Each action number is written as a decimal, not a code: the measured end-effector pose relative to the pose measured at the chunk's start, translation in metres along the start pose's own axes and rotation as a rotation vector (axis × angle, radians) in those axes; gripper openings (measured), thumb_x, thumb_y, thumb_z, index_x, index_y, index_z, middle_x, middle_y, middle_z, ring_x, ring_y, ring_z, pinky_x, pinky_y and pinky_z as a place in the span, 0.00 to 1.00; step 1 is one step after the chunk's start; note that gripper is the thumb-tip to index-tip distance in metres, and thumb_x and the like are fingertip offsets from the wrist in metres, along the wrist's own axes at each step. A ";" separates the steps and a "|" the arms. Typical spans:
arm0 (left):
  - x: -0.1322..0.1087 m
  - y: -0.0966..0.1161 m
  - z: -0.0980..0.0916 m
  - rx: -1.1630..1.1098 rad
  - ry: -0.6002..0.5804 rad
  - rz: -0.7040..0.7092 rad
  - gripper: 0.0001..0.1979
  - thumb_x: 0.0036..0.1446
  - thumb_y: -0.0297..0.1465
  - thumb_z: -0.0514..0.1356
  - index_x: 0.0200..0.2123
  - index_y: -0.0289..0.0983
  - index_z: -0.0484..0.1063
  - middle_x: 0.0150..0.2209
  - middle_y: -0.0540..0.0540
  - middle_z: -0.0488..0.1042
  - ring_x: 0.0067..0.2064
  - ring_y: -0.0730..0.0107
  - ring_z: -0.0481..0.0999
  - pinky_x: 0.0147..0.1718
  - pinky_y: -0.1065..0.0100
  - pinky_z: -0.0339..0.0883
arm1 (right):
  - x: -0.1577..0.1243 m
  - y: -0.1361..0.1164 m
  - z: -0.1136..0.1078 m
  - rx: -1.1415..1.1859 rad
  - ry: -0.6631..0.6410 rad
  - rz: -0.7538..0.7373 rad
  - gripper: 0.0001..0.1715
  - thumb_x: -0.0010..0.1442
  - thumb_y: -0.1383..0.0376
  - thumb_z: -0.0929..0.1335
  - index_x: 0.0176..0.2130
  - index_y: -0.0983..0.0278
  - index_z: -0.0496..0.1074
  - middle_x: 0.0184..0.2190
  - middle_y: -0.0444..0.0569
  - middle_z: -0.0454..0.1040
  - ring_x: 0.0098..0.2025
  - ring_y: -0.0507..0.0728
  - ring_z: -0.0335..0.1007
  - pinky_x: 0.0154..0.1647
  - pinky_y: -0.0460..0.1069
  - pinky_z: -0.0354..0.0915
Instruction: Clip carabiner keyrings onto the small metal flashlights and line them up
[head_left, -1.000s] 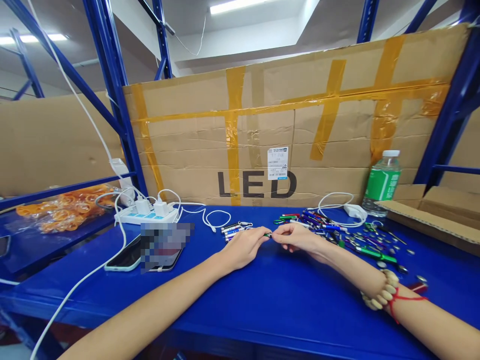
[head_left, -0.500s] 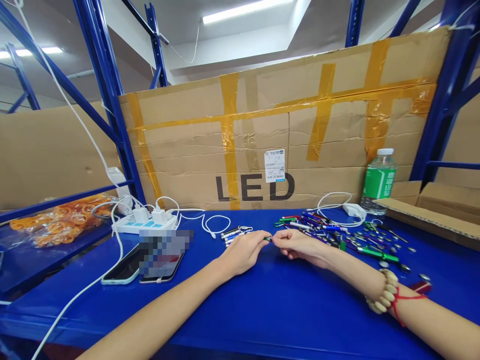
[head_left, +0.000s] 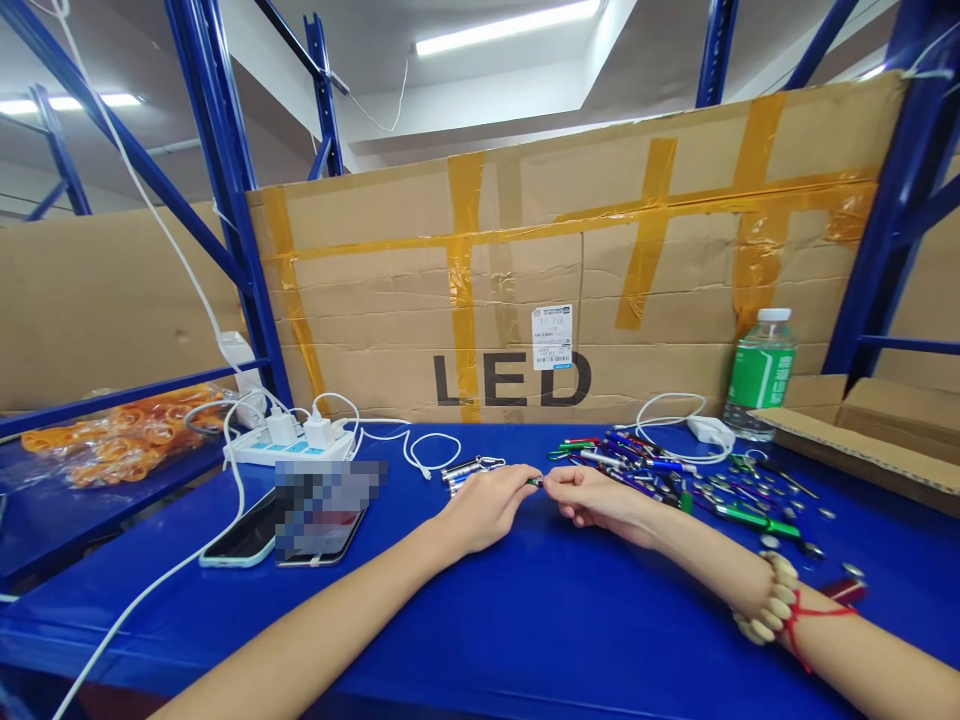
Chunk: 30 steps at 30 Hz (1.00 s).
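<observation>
My left hand (head_left: 489, 506) is closed, thumb and fingers pinching a small green flashlight tube (head_left: 534, 482). Most of that tube is hidden by the fingers, and only a bit of green with a silvery end shows. From the other side my right hand (head_left: 592, 497) pinches the silvery end, its fingers curled in and the fingertips almost meeting those of the left. Behind my left hand lie several silver and blue flashlight tubes (head_left: 463, 468) with a clip. A heap of coloured metal tubes (head_left: 637, 462) spreads behind and beyond my right hand, with small round metal parts (head_left: 769, 542) scattered at its right.
Two phones (head_left: 238, 535) and a white power strip (head_left: 262, 450) with cables lie at left. A water bottle (head_left: 761, 375) and an open cardboard box (head_left: 862, 460) stand at right. A taped cardboard panel (head_left: 360, 320) closes off the back of the blue table (head_left: 480, 640).
The view has tilted up very slightly. Both hands keep the same pinch on the small green tube, with hardly any visible movement.
</observation>
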<state>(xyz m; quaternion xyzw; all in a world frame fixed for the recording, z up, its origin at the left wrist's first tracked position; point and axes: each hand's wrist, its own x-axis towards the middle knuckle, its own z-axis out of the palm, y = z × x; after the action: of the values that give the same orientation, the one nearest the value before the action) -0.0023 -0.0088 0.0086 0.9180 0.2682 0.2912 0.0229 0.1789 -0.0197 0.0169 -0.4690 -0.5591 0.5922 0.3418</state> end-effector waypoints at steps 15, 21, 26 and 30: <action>0.001 0.000 0.000 0.005 -0.003 0.002 0.13 0.62 0.29 0.44 0.45 0.35 0.65 0.43 0.42 0.72 0.43 0.63 0.72 0.42 0.64 0.65 | -0.001 -0.002 0.002 0.012 -0.005 -0.005 0.31 0.29 0.51 0.76 0.27 0.66 0.64 0.19 0.37 0.57 0.20 0.41 0.53 0.18 0.38 0.51; 0.001 0.001 0.000 0.013 -0.005 0.010 0.14 0.62 0.29 0.44 0.45 0.34 0.65 0.42 0.42 0.73 0.42 0.63 0.73 0.42 0.64 0.66 | -0.002 -0.002 0.001 0.000 -0.002 -0.008 0.31 0.29 0.50 0.76 0.27 0.66 0.64 0.19 0.37 0.57 0.20 0.42 0.53 0.19 0.38 0.51; 0.001 -0.002 0.002 0.035 0.015 0.025 0.13 0.62 0.29 0.45 0.45 0.35 0.65 0.43 0.43 0.73 0.43 0.64 0.73 0.42 0.65 0.66 | -0.002 -0.002 0.001 -0.017 -0.022 -0.015 0.31 0.30 0.50 0.76 0.26 0.66 0.63 0.19 0.37 0.57 0.21 0.41 0.52 0.19 0.38 0.50; 0.001 -0.004 0.003 0.049 0.025 0.039 0.13 0.62 0.30 0.45 0.45 0.35 0.65 0.43 0.44 0.73 0.44 0.65 0.73 0.43 0.66 0.66 | -0.002 -0.001 0.000 -0.017 -0.029 -0.014 0.30 0.31 0.50 0.75 0.26 0.67 0.63 0.19 0.37 0.56 0.21 0.41 0.52 0.19 0.38 0.50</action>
<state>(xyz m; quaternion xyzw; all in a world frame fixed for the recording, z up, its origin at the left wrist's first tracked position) -0.0022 -0.0044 0.0056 0.9197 0.2575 0.2964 -0.0084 0.1793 -0.0214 0.0186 -0.4594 -0.5722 0.5917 0.3337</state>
